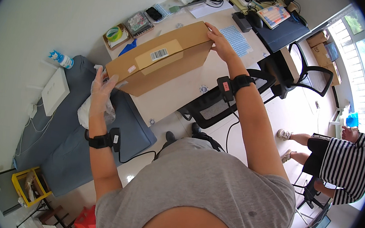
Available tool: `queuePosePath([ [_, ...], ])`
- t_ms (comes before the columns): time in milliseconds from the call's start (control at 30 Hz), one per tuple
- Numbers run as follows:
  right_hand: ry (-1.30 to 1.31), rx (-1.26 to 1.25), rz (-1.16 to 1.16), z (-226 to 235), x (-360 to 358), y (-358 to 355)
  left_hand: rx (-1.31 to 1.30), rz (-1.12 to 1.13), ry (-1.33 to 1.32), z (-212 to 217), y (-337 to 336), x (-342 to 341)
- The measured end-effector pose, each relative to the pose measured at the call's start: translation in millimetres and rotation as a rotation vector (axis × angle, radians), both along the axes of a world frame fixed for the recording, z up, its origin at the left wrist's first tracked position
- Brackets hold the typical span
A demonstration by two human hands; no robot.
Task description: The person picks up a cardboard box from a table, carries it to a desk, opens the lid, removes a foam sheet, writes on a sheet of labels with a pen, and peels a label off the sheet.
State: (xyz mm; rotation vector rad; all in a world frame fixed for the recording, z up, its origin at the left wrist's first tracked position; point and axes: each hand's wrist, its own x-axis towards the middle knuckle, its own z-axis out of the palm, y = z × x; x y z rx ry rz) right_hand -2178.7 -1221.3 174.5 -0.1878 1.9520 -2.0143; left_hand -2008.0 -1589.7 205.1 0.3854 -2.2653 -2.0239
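A flat brown cardboard box (176, 71) is held up over the table between my two hands, tilted with its right end farther away. One long narrow side faces up and carries a white barcode label. My left hand (101, 88) grips the near left end, fingers round the corner. Some thin transparent plastic shows about that hand; whether it is a glove or wrapping I cannot tell. At the far right end, my right hand (220, 44) has its fingers on the top corner and its thumb lower down. A black band with a small module sits on each wrist.
Beneath the box stands a pale table (166, 96) with a tape tray (116, 35), bubble wrap (235, 40) and cables. A black mesh chair (219, 106) is pushed against its front. The grey sofa (98, 149) lies left. At right sits a person in a striped shirt (342, 164).
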Motion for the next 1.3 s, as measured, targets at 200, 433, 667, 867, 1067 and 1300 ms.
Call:
queuePosePath([
  [200, -0.016, 0.001, -0.031, -12, -6, 5, 0.031, -0.069, -0.037, 4, -3, 1],
  [433, 0.002, 0.002, -0.05, -10, 5, 6, -0.868, -0.267, 0.211, 11, -5, -6],
  [667, 0.063, -0.042, -0.092, -27, 3, 13, -1.123, -0.313, 0.106, 33, 36, -22],
  [867, 0.177, 0.02, -0.16, -23, 15, 3, -1.033, -0.295, 0.072, 38, 48, -16],
  [1067, 0.091, -0.066, -0.208, -17, 6, 22, -0.993, -0.247, 0.038, 32, 81, -15],
  [1300, 0.055, 0.094, -0.047, -38, -11, 60, -1.005, -0.111, -0.063, 19, 121, -11],
])
